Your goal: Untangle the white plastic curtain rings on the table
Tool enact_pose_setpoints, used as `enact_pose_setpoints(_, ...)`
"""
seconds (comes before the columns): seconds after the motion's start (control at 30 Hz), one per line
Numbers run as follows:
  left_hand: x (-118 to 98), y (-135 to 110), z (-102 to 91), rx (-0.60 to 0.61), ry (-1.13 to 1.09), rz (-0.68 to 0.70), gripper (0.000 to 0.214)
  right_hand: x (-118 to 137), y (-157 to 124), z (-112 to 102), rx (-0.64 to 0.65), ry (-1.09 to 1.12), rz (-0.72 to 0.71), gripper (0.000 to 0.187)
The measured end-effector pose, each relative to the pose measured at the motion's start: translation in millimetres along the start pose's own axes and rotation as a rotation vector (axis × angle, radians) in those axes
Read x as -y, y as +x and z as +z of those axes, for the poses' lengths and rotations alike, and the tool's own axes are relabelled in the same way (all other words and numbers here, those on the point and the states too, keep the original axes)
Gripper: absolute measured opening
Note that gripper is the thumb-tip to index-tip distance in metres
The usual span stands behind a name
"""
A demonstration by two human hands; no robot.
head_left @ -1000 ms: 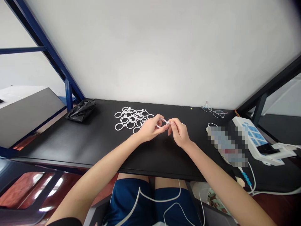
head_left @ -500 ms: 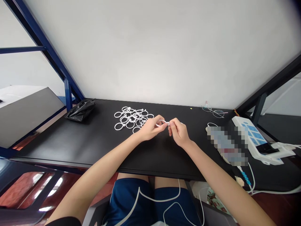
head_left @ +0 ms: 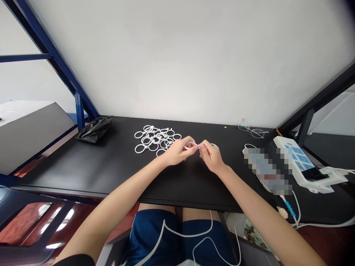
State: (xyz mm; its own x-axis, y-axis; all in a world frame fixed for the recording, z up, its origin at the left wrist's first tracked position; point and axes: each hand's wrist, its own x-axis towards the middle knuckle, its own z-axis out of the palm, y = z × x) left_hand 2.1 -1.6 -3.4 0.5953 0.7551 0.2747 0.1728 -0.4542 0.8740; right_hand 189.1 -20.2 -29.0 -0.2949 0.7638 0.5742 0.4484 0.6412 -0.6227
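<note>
My left hand (head_left: 179,150) pinches a thin white ring (head_left: 189,143) between thumb and fingers. My right hand (head_left: 211,155) is closed at the ring's right end, where a small white joint shows between the two thumbs. A short white curve sticks out above the right hand's knuckles; I cannot tell whether it belongs to a second ring. Both hands meet just above the black table (head_left: 111,166). Left of my left hand lies a loose pile of white rings (head_left: 153,146), several with a small lump on the band.
A crumpled black plastic bag (head_left: 95,130) lies at the back left. Eyeglasses (head_left: 257,133) rest at the back right. A blurred-out phone-like object (head_left: 266,171) and a white power strip (head_left: 298,159) with cables are at the right. A white cable (head_left: 188,235) crosses my lap.
My fingers shift slightly at the ring's joint, and the white curve beyond my right hand shows more. The pile stays as it was.
</note>
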Motion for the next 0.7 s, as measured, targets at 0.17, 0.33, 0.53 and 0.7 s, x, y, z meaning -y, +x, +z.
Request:
enact_pose_setpoints(0.17, 0.2, -0.1, -0.2, 0.004, 0.006, -0.007, 0.03, -0.4, -0.8, 1.0, -0.019, -0.01, 0.005, 0.034)
enact_pose_setpoints(0.33, -1.1, -0.7, 0.8, 0.006, -0.015, -0.005, 0.031, 0.5, -0.8, 1.4, -0.035, -0.019, 0.009, 0.035)
enact_pose_setpoints(0.53, -1.1, -1.4, 0.3, 0.013, -0.032, -0.009, 0.031, 3.2, -0.3, 1.5, -0.043, -0.022, 0.004, 0.036)
enact_pose_setpoints(0.7, -0.1, -0.8, 0.2, 0.018, -0.039, -0.006, 0.032, 2.7, -0.6, 1.9, -0.042, -0.024, -0.011, 0.035)
